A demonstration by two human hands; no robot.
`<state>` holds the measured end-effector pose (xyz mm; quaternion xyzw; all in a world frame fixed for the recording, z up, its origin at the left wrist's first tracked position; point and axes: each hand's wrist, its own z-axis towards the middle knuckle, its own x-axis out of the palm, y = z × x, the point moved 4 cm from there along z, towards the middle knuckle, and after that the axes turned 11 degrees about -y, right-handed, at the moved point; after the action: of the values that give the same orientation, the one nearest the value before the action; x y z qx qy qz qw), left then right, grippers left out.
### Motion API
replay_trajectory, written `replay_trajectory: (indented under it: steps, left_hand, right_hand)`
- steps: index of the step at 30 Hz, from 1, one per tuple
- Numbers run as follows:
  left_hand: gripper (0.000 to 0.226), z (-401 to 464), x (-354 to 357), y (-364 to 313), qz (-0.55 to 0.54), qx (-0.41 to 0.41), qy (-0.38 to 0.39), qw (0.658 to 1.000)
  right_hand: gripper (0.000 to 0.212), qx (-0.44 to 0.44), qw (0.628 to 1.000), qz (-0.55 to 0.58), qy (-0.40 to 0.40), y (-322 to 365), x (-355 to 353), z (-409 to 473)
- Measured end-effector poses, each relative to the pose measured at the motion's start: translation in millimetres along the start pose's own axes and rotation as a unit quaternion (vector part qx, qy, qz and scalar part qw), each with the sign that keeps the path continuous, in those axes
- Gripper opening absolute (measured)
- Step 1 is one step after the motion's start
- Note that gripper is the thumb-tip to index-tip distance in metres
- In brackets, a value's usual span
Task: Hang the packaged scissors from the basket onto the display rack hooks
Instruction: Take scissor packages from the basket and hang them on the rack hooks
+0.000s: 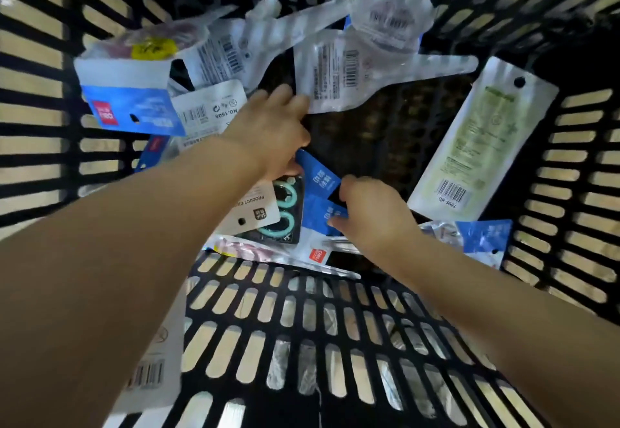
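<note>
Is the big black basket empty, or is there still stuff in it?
Not empty. The black slatted plastic basket still holds many packets, like the pale green packet leaning on its side wall.

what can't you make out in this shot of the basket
Head view only:
- Left hand: fingertips hidden behind its own knuckles, grip unclear.
- Teal-handled scissors pack: blades covered by the left wrist and blue cards.
- Display rack: outside the frame.
- Clear packs: label print too blurred to read.
</note>
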<state>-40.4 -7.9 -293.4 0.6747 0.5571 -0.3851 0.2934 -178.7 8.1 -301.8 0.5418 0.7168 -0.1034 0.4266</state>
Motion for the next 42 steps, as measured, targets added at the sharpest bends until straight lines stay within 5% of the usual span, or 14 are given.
replay_trajectory:
  steps: [4, 9, 12, 15, 20, 27, 31, 34, 38, 40, 42]
  left_hand:
    - [0.050, -4, 5, 3, -0.023, -0.029, 0.027, 0.999]
    - [0.048, -6, 2, 3, -0.015, -0.037, 0.016, 0.999]
    - [0.035, -7, -7, 9, -0.144, -0.083, 0.000, 0.986]
    - [0.035, -2, -19, 15, -0.273, -0.142, -0.013, 0.951]
    - [0.021, 18, -32, 16, -0.431, -0.217, -0.100, 0.870]
    - [0.026, 25, -10, 22, -0.577, -0.387, -0.166, 0.700]
    - [0.027, 22, 1, 30, -0.571, -0.410, -0.172, 0.691]
    - [0.024, 21, 5, 31, -0.570, -0.395, -0.139, 0.707]
    - [0.038, 21, 5, 31, -0.504, -0.391, -0.114, 0.762]
    - [0.038, 21, 2, 31, -0.475, -0.388, -0.098, 0.784]
    - [0.038, 22, -3, 30, -0.451, -0.379, -0.086, 0.803]
  right_hand:
    - [0.016, 0.048, 0.997, 0.045, 0.033, -3, 11, -8]
    - [0.032, 0.105, 0.974, 0.190, 0.068, -18, 12, -6]
    - [0.026, 0.159, 0.929, 0.332, 0.038, -26, 2, -8]
    - [0.024, 0.211, 0.870, 0.444, -0.026, -40, -21, -4]
    - [0.011, 0.165, 0.907, 0.351, -0.166, -72, -85, 24]
    - [0.030, 0.216, 0.859, 0.383, -0.264, -87, -95, 58]
    - [0.030, 0.312, 0.796, 0.358, -0.375, -81, -68, 27]
    - [0.022, 0.411, 0.737, 0.468, -0.262, -60, -32, 8]
    - [0.029, 0.493, 0.592, 0.630, -0.102, -36, -11, 3]
    - [0.027, 0.502, 0.561, 0.653, -0.085, -26, -11, 9]
    - [0.035, 0.486, 0.571, 0.657, -0.081, -20, -9, 22]
